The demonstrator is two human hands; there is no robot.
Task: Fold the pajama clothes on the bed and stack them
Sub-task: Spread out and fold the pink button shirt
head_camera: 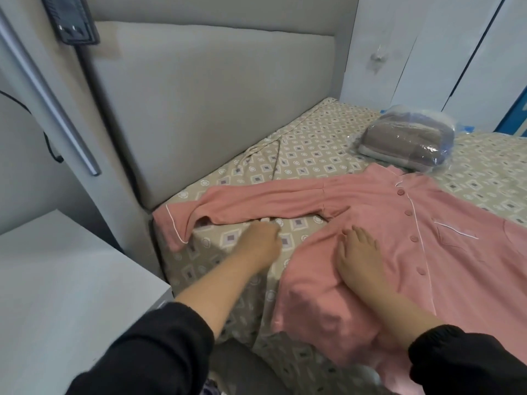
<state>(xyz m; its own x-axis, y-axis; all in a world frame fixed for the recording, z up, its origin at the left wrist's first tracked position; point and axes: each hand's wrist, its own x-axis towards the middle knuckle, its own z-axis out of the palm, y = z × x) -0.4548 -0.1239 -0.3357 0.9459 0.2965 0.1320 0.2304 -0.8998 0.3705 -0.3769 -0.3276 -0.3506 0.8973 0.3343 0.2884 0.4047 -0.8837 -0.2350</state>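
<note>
A white flat-topped bedside table (pixel 71 295) fills the view at 8 o'clock, with a grey metal bar (pixel 51 104) slanting above it at 10 o'clock. A grey padded fabric headboard (pixel 214 95) stands from 11 to 12 o'clock, and white cupboard doors (pixel 456 52) close the room at 1 o'clock. The bed's beige sheet printed with square and ring motifs (pixel 313 143) runs from the centre out to 3 o'clock.

At 2 o'clock a clear plastic bag (pixel 427 151) lies on the sheet. Inside it are folded grey-brown clothes (pixel 405 138), which touch the collar end of the pajama top.

The pink button-front pajama top with white piping (pixel 427 238) lies spread face up from the centre to 4 o'clock. Its long sleeve (pixel 256 201) stretches toward 9 o'clock, the cuff drooping over the mattress corner beside the headboard. The hem hangs over the near bed edge at 5 o'clock.

The left hand (pixel 261 243), in a black sleeve, rests on bare sheet just below the pink sleeve. Its fingers are curled under and their tips are hidden, so I cannot tell whether it holds anything. The right hand (pixel 359 258) lies flat on the top's front panel, fingers straight and spread, pressing the cloth and gripping nothing.

Bare sheet shows between the sleeve and the headboard.
</note>
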